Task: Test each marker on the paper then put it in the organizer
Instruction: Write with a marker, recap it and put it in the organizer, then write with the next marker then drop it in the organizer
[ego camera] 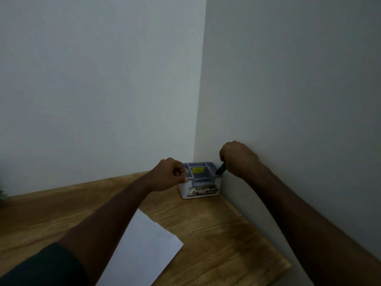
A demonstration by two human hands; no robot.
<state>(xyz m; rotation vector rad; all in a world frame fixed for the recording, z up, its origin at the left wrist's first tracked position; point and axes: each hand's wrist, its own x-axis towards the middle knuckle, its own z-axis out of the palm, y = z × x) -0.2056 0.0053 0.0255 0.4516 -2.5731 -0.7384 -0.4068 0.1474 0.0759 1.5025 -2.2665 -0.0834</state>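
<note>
Two bare hands reach toward a small white desk organizer (199, 180) that stands in the corner where two pale walls (103, 79) meet, on a wooden table (216, 234). The organizer has a grey-blue divided insert on top, a yellow sticker inside one of its compartments and a printed label on its front face.

The right hand (239, 159) hangs just above and to the right of the organizer, close to the wall on that side. Its fingers are curled round a dark marker (221, 168), which slants down and left so that its lower end is at the organizer's right rim; whether the tip is inside a compartment cannot be told. A ring shows on one finger.

The left hand (171, 175) is at the organizer's left edge with its fingers curled into a loose fist, the thumb lying against the rim of the box. Whether it truly grips the rim cannot be told.

A white sheet of paper (144, 250) lies flat on the table nearer the person than the organizer, well apart from it and partly covered by the left forearm. A dark sleeve (45, 267) covers the left upper arm.
</note>
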